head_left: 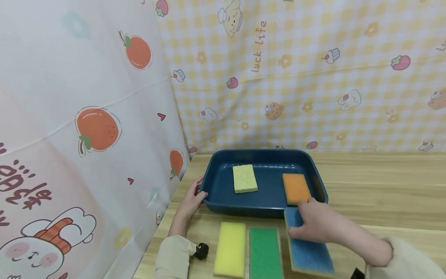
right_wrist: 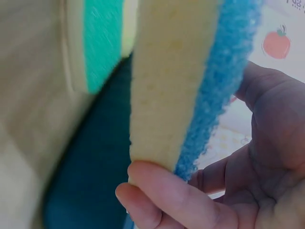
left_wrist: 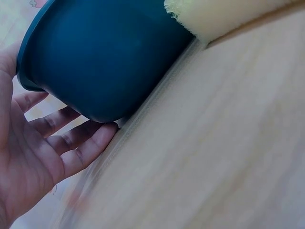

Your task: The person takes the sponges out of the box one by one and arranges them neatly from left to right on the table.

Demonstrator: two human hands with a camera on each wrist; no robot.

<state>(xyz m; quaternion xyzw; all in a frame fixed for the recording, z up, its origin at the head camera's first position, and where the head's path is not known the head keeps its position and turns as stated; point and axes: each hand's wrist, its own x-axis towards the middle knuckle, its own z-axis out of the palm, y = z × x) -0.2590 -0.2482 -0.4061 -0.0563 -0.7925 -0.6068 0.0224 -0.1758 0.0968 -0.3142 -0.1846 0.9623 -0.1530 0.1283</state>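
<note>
My left hand (head_left: 189, 199) holds the left end of a dark blue rectangular pan (head_left: 268, 197), thumb at the rim and fingers against the outer wall in the left wrist view. A blue-and-cream sponge (head_left: 308, 255) is in my right hand (head_left: 322, 223), gripped by its edges near the far end; that end overlaps the pan's front rim. In the right wrist view, fingertips (right_wrist: 157, 186) press the sponge's cream side. Inside the pan lie a pale yellow sponge (head_left: 245, 179) on the left and an orange sponge (head_left: 295, 188) on the right.
In front of the pan, a yellow sponge (head_left: 230, 250) and a green-topped sponge (head_left: 265, 254) lie side by side on the wooden table (head_left: 383, 186). A patterned cloth (head_left: 313, 89) hangs behind the table, and another cloth (head_left: 104, 186) hangs along its left.
</note>
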